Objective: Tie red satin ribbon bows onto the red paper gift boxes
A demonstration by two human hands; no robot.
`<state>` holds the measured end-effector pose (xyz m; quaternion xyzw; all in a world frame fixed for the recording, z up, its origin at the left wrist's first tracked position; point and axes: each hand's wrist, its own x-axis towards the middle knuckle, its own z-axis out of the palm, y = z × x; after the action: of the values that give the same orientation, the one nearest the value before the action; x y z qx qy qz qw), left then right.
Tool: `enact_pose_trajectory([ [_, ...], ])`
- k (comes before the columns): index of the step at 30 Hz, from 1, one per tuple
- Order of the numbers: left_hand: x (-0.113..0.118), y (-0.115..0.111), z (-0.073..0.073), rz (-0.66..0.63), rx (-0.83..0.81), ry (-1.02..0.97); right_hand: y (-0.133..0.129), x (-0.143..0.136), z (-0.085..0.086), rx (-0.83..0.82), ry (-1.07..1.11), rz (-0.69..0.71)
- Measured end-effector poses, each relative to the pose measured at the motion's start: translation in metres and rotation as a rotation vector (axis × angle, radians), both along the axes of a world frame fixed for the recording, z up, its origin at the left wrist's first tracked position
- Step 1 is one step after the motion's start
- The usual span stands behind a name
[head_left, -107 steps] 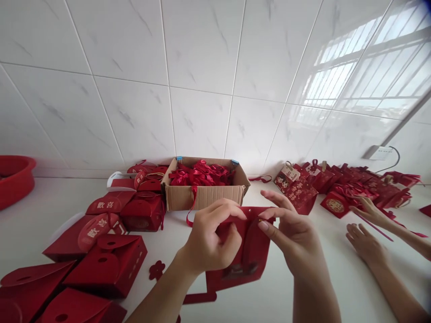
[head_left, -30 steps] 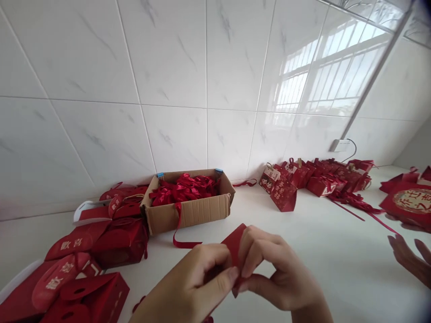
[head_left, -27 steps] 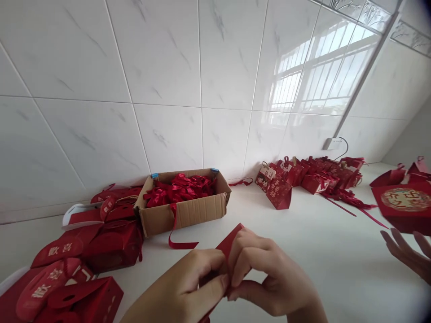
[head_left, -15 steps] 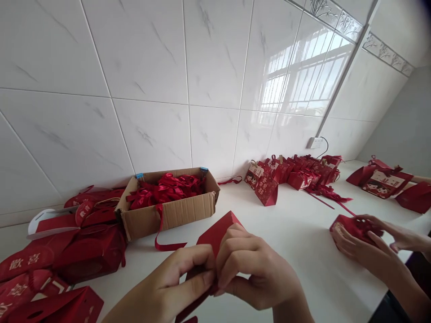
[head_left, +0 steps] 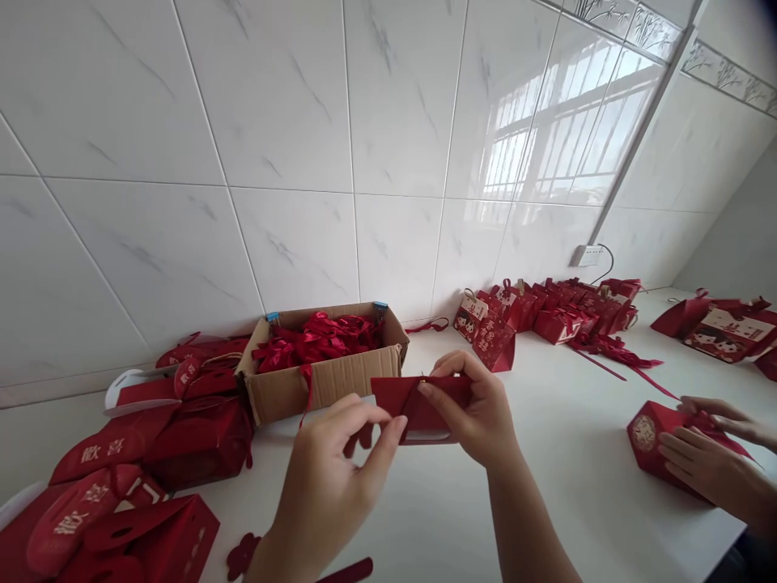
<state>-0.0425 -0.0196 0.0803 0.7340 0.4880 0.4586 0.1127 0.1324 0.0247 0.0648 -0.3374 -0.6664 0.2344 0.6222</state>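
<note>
A cardboard box [head_left: 346, 382] holds heaped red ribbon [head_left: 328, 338]. The right hand [head_left: 482, 413] pinches a red carton [head_left: 418, 417], hiding one end; whether the left hand [head_left: 333, 457] grips it is unclear.

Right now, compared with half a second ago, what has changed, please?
The red packet has been raised and turned. The left hand is now at its left edge; whether it grips is unclear. The right hand still pinches the packet. The cardboard box and its red ribbons stayed as they were.
</note>
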Motion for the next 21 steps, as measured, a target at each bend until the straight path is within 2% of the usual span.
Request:
enact_pose_trajectory([
  [4, 0.010, 0.012, -0.015, 0.159, 0.154, 0.197, -0.005, -0.009, 0.002, -0.040, 0.054, -0.035],
  [7, 0.011, 0.017, -0.018, 0.246, 0.195, 0.286, -0.007, -0.012, 0.004, -0.076, 0.102, -0.066],
  [11, 0.006, 0.021, -0.015, 0.258, 0.179, 0.343, -0.007, -0.015, 0.005, -0.145, 0.155, -0.068],
  [13, 0.002, 0.024, -0.014, 0.240, 0.167, 0.292, -0.007, -0.016, 0.004, -0.162, 0.144, -0.069],
  [15, -0.002, 0.027, -0.013, 0.217, 0.114, 0.185, -0.007, -0.017, 0.004, -0.173, 0.137, -0.073],
  [17, -0.007, 0.029, -0.011, 0.160, -0.019, 0.094, -0.007, -0.017, 0.004, -0.195, 0.146, -0.060],
  [21, -0.013, 0.025, -0.007, 0.007, -0.308, 0.132, -0.007, -0.015, 0.004, -0.183, 0.128, -0.092],
])
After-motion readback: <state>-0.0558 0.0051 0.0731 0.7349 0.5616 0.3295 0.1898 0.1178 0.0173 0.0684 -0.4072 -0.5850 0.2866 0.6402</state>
